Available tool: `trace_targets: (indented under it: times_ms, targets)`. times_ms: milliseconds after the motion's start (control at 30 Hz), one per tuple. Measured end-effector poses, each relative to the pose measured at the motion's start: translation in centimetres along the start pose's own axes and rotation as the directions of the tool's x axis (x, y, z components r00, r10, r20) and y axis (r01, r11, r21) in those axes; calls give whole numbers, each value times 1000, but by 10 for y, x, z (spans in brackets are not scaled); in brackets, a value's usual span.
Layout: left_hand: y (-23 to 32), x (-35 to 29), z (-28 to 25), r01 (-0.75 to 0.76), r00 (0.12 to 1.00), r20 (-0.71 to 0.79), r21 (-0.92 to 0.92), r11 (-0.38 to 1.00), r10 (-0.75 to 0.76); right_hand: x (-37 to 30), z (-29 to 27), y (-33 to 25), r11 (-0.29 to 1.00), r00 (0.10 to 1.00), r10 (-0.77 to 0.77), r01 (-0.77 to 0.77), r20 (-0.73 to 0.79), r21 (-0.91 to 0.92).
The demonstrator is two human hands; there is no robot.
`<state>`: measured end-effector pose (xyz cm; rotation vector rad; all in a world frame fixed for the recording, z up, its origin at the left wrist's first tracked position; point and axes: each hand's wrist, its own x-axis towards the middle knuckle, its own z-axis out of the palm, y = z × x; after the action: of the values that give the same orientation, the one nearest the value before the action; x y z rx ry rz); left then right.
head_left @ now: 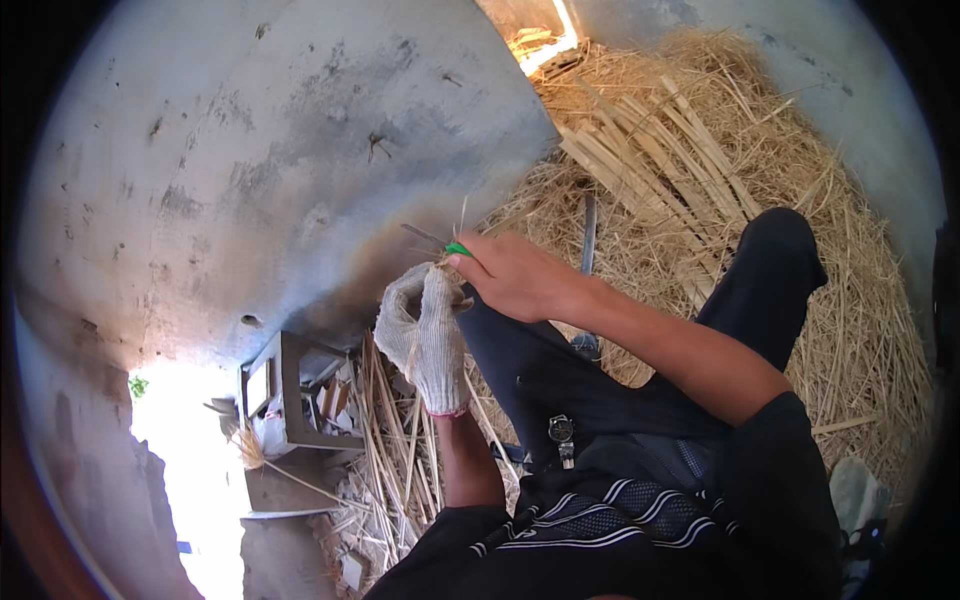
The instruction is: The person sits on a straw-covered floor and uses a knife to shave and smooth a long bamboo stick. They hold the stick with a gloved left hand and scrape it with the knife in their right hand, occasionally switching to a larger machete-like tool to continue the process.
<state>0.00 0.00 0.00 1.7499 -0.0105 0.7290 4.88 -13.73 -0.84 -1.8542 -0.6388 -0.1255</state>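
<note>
Grips a green-handled tool in the bare right hand, with its thin dark end directed left of the fingers. Curls the left hand, inside a pale knitted glove, just below those fingers, with the contents of its grasp hard to make out. Shows a long flat metal piece right of the fingers and, farther up and right, pale strips over straw. Includes, well below and left of the fingers, loose stalks beside an open box.
</note>
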Motion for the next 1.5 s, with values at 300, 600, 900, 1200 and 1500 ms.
trace_targets:
  times_ms: [300, 600, 900, 1200, 1500]
  targets:
    - [11, -5, 6, 120, 993, 8, -74, 990, -120, -23, 16, 20, 986, 988, 156, -157, 19, 64]
    - [0, -5, 8, 66, 996, -68, 3, 998, -65, -38, 31, 15, 995, 997, 57, -52, -60, 82]
    - [-8, -4, 1, 78, 994, -77, 37, 996, -75, -36, 34, 2, 998, 992, 64, -62, -104, 25]
    - [-7, -14, 7, 113, 994, 10, -26, 993, -113, -26, 62, 71, 940, 987, 140, -158, -79, -302]
    - [-8, -12, 8, -44, 998, -48, 1, 999, 44, -35, 22, 25, 996, 995, 83, -81, -60, 39]
